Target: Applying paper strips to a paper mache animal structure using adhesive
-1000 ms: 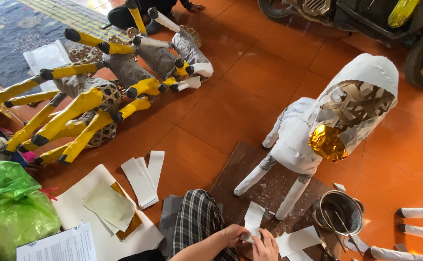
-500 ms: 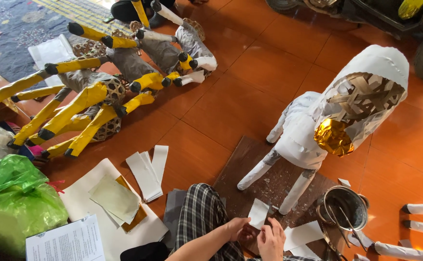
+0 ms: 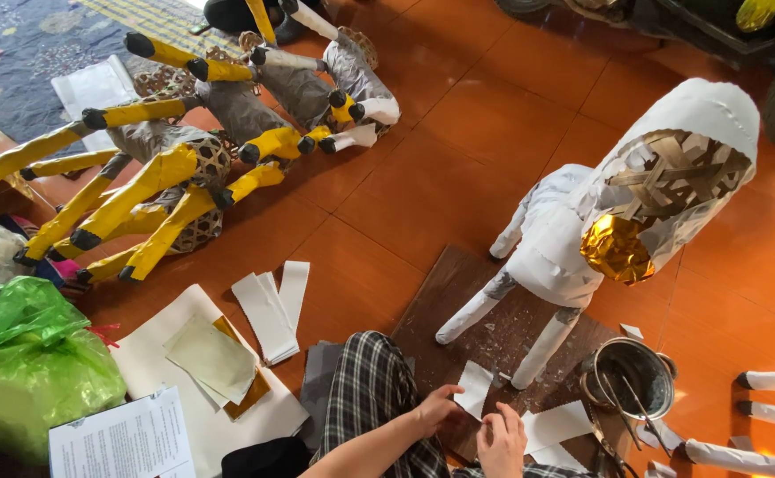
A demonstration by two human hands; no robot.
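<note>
My left hand [image 3: 438,407] pinches the edge of a small white paper strip [image 3: 474,388] just above a brown board [image 3: 458,292]. My right hand [image 3: 501,440] hovers right beside it, fingers curled, touching the strip's lower end. A white paper-covered animal figure [image 3: 554,239] with a woven head and a gold snout stands on the board just beyond my hands. More white paper pieces [image 3: 554,427] lie on the board by my right hand. My plaid-trousered knee [image 3: 365,389] rests left of my hands.
A metal pot [image 3: 628,379] with sticks in it stands on the board's right. Cut white strips [image 3: 271,305] and paper sheets [image 3: 202,372] lie on the orange tiles. Yellow-and-grey figures [image 3: 166,168] are piled at the upper left. A green plastic bag [image 3: 25,363] sits at left.
The view has shifted down and left a little. My hands have come up into view with the paper strip held between them; the white figure stays put.
</note>
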